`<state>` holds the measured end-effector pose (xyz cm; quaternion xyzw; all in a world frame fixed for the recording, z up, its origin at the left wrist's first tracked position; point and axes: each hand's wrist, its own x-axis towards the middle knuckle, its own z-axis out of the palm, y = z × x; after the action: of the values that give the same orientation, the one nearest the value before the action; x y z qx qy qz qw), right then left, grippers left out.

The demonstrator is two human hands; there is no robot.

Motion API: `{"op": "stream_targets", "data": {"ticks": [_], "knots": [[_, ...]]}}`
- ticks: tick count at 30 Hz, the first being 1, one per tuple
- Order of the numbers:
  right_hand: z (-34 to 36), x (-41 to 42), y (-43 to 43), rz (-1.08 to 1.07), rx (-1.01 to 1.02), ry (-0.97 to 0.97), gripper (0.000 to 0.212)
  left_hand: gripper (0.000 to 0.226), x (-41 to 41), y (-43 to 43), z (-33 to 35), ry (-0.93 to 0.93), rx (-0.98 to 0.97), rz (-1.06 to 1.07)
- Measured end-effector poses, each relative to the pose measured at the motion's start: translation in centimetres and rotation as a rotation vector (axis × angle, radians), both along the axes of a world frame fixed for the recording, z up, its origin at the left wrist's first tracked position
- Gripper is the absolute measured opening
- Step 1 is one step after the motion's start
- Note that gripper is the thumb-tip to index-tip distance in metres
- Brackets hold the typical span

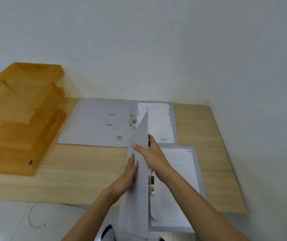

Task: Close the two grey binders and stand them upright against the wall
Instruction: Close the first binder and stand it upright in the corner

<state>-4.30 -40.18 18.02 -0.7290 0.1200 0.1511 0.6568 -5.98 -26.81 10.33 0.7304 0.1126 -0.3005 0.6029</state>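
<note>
Near binder (137, 180): cover raised roughly to vertical, mid-swing over its own ring mechanism (151, 181) and the punched sheets (177, 180) lying on the back board. Left hand (125, 178) lies flat, fingers together, against the outer face of the raised cover, apparently to push it over to the right. Right hand (154, 154) is clamped on the cover's top edge, thumb on the outer face and fingers wrapped behind, which likely steadies the board and controls its fall so it does not slam onto the rings. The back board lies flat on the wooden surface (87, 169), near its front edge and overhanging slightly toward the person. Far binder (95, 122): fully open and flat, its far edge touching or just beside the wall (156, 49), rings (134, 117) standing up, one stack of sheets (158, 122) on the right half. Untouched so far. The near binder's upper corner overlaps the view of it; whether the two touch cannot be told. An amber stepped tray (17, 119) sits at the left, apart from both. Judgement: first closure about half done; second closure and both stand-ups remain. Loose sheet corners near the rings could catch as the cover drops.
</note>
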Motion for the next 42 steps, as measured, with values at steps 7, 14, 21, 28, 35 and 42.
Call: {"op": "stream_targets", "data": {"ticks": [7,14,21,28,35,42], "knots": [[-2.9,-2.9,-12.1,-0.067,-0.198,0.028,0.052,0.121,-4.1,-2.9,-6.7,-0.085,0.380,-0.071],[-8.2,-4.9,-18.4,-0.183,-0.479,0.105,0.098,0.084,-6.7,-5.5,-7.4,0.052,0.426,0.124],[-12.6,-7.3,-17.1,0.097,-0.812,0.282,0.096,0.075,-7.5,-6.6,-7.5,0.018,0.448,0.101],[-13.7,-6.8,-12.1,0.370,-0.746,0.160,0.077,0.090,-7.3,-5.9,-8.7,-0.005,0.407,0.088],[-13.6,-5.2,-8.7,0.485,-0.782,0.196,0.065,0.106,-4.7,-4.2,-8.8,-0.015,0.410,-0.114],[-13.9,-5.9,-8.1,0.459,-0.880,0.205,0.064,0.070,-2.6,-3.7,-9.2,-0.054,0.201,-0.082]]}}
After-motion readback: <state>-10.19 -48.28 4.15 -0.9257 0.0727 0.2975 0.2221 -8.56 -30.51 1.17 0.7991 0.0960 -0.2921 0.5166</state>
